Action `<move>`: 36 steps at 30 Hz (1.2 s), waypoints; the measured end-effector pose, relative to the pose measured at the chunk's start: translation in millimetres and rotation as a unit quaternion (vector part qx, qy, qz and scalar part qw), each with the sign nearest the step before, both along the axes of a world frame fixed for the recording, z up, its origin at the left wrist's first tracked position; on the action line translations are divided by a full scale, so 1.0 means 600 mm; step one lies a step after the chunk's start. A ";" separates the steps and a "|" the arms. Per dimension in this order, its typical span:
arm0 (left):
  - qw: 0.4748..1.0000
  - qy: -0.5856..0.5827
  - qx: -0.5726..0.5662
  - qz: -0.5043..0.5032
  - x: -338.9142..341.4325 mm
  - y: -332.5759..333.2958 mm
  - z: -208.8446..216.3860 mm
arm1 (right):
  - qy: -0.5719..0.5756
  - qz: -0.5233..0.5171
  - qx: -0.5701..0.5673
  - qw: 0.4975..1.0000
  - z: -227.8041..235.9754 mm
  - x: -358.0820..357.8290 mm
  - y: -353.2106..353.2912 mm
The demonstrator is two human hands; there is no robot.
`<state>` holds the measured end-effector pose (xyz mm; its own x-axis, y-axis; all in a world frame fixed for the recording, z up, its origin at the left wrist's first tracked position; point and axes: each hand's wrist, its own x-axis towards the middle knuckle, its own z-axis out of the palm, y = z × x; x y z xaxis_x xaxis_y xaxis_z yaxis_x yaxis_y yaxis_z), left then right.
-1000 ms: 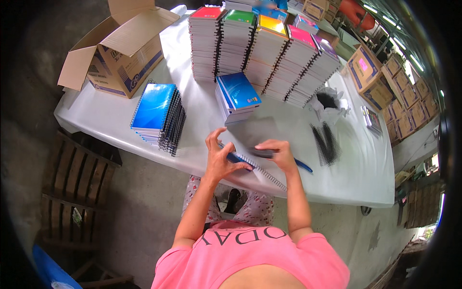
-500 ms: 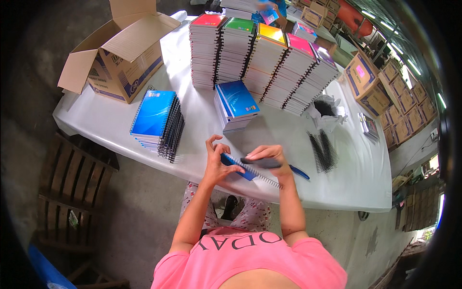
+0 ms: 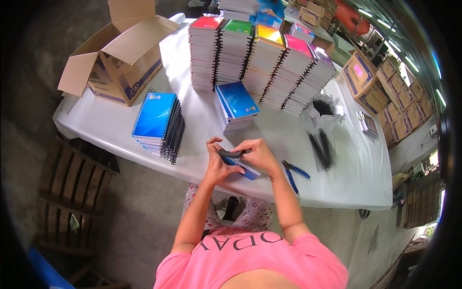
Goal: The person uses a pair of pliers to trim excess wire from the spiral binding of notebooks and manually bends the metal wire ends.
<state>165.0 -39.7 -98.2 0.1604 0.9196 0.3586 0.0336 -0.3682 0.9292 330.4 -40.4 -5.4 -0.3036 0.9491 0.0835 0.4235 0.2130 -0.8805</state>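
My left hand (image 3: pixel 216 161) and my right hand (image 3: pixel 258 153) meet over a blue-covered notebook (image 3: pixel 245 168) lying at the near edge of the white table (image 3: pixel 202 115). Both hands grip a black spiral binding coil (image 3: pixel 230 153) held along the notebook's edge. Just beyond the hands stands a short stack of blue notebooks (image 3: pixel 236 105). A finished stack of blue spiral notebooks (image 3: pixel 159 123) sits to the left.
Blue-handled pliers (image 3: pixel 292 172) lie right of my hands, with loose black coils (image 3: pixel 321 150) and a white bag (image 3: pixel 323 108) beyond. Tall stacks of coloured notebooks (image 3: pixel 260 55) line the back. An open cardboard box (image 3: pixel 120 53) sits far left; a wooden pallet (image 3: pixel 72 192) is below.
My hands have drawn closer together over the notebook and the black coil has come up between them along its edge.
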 end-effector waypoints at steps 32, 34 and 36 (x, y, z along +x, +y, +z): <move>0.976 -0.172 -0.102 0.090 0.017 -0.048 0.057 | -0.109 -0.377 0.425 0.815 0.183 0.079 -0.190; 0.979 -0.158 -0.085 0.102 0.022 -0.053 0.071 | -0.194 -0.314 0.475 0.799 0.226 0.088 -0.165; 0.981 -0.136 -0.063 0.119 0.024 -0.055 0.091 | -0.119 -0.385 0.485 0.776 0.254 0.095 -0.160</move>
